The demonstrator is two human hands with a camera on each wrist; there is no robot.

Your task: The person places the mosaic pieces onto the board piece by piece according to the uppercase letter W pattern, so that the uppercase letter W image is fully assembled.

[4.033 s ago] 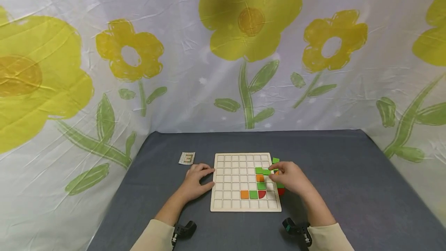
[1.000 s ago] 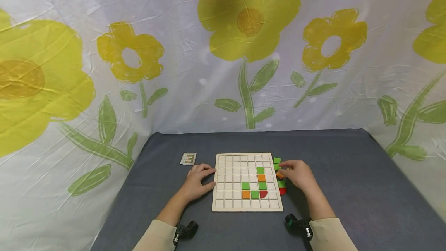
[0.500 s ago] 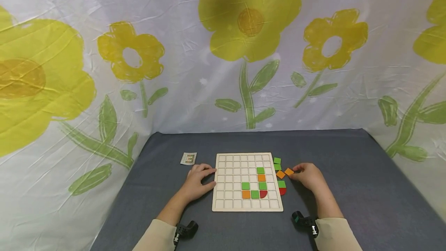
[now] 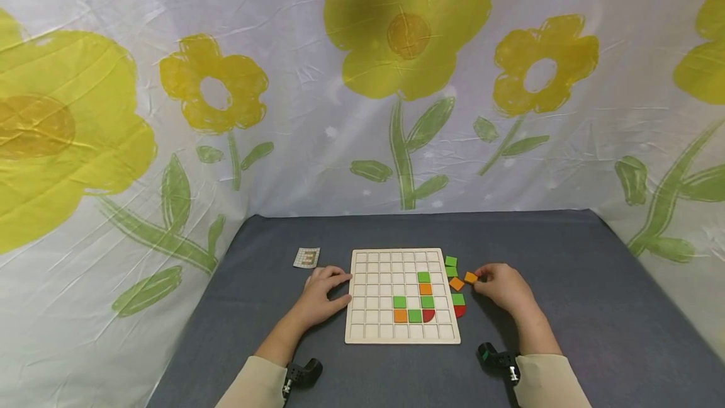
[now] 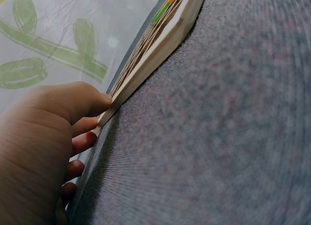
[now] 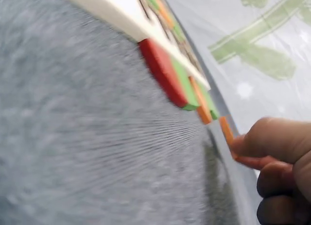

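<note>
A pale wooden grid board (image 4: 374, 294) lies on the dark cloth. In its cells sit several green and orange square tiles and a red rounded tile (image 4: 428, 315). My left hand (image 4: 320, 293) rests at the board's left edge; in the left wrist view the thumb (image 5: 92, 99) and fingertips touch its side. Right of the board, my right hand (image 4: 504, 285) pinches an orange square tile (image 4: 471, 277) between thumb and forefinger. The right wrist view has this orange tile (image 6: 226, 132) tipped up on edge at the fingertips. Another orange tile (image 4: 456, 283) lies just left of it.
Along the board's right edge lie loose green tiles (image 4: 450, 261) and a red rounded tile (image 4: 460, 311) beside a green one (image 4: 458, 299). A small printed grid card (image 4: 306, 257) lies beyond my left hand. A flower-printed curtain (image 4: 306, 162) hangs behind the table.
Four seconds ago my right hand held a green tile over the board; a green tile now sits above the lower-left orange one. Since then that hand moved right and took an orange tile. The left hand stayed.
</note>
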